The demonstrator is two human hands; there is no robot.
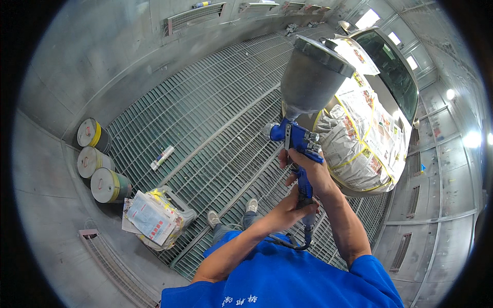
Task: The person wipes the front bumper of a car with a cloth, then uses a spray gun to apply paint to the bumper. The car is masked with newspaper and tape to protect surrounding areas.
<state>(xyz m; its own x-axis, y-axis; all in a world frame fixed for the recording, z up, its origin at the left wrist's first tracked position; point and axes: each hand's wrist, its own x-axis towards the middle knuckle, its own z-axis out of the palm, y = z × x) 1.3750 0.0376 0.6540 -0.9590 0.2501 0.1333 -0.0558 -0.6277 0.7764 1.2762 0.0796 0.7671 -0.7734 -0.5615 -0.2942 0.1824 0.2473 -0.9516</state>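
Note:
A blue spray gun (297, 137) with a large grey paint cup (311, 77) on top stands upright in front of me. My right hand (317, 172) is closed round the upper part of its grip, close to the trigger. Lower down, my left hand (288, 209) is wrapped about the bottom of the handle, beside the air fitting. From there a dark hose (295, 241) bends toward my body. The cup's lid is on, so what is inside is hidden. Beyond the gun, to the right, is a car front covered in masking paper (377, 149) and yellow tape.
Three pails (105, 185) line the left wall. A paper-covered container (174, 205) sits nearer me on the grated floor (205, 102), with a white tube-shaped item (162, 157) farther off. The car's windshield (390, 66) is unmasked. Metal walls with vents surround the space.

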